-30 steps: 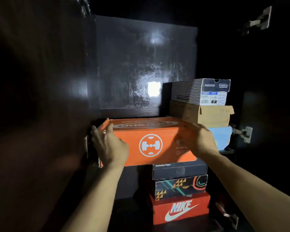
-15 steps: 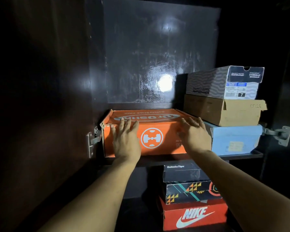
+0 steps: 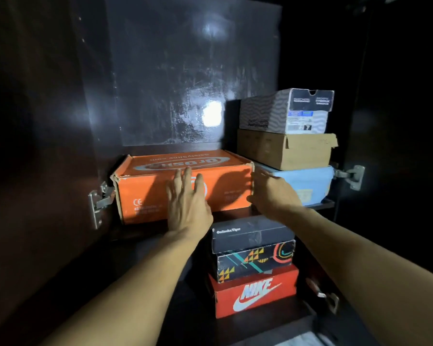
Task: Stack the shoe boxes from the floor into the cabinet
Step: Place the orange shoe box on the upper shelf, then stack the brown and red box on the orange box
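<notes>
home storage: dark wood cabinet [image 3: 48, 121] with door hinges [image 3: 99, 201], shelf [image 3: 320, 204] stacked with mixed-brand shoe boxes [image 3: 285, 148].

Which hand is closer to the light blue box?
The right hand. It is at the seam between the orange box and the light blue box, just left of it. The left hand is flat on the orange box's front, farther away.

The left hand [image 3: 188, 208] covers the orange box's [image 3: 145, 196] round logo; the blue box's [image 3: 310, 181] label is blurred.
</notes>
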